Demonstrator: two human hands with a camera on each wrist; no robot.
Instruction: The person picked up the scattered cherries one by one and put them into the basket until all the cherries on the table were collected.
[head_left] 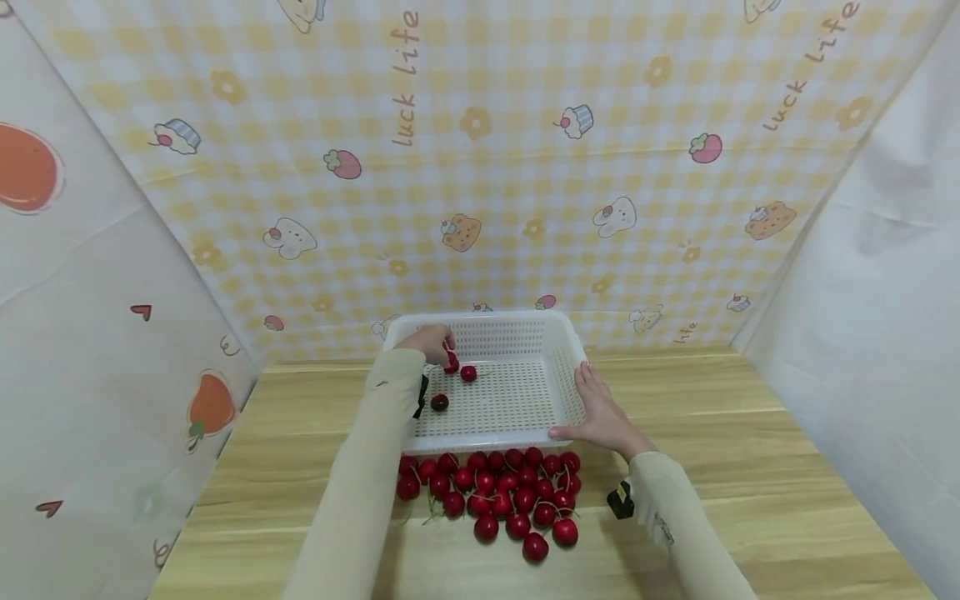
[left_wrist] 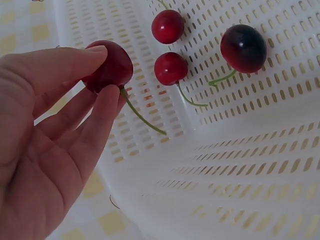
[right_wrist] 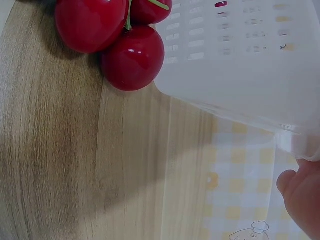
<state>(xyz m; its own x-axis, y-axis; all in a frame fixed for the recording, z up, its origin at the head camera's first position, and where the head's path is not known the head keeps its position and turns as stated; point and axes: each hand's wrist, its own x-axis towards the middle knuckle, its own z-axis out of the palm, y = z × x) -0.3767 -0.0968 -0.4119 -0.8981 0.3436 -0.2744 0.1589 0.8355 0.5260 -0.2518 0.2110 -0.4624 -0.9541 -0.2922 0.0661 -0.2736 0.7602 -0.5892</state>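
A white perforated plastic basket (head_left: 495,440) stands on the table. Over its left side my left hand (head_left: 429,342) pinches a red cherry (left_wrist: 113,67) between thumb and fingertips, the green stem hanging free. Below this cherry, the basket floor bears a dark red-black cherry (left_wrist: 244,48) and two red cherries, one (left_wrist: 168,26) beside the other (left_wrist: 171,68). My right hand (head_left: 603,417) rests against the basket's near right corner, thumb at the front rim and straight fingers along the right side. Its fingertips show at the rim in the right wrist view.
Many red cherries with stems (head_left: 501,504) lie loose on the wooden table (head_left: 697,500), right along the basket's near side. A patterned cloth wall (head_left: 525,183) rises close behind the basket. White sheets hang at the left (head_left: 90,275) and right (head_left: 877,275).
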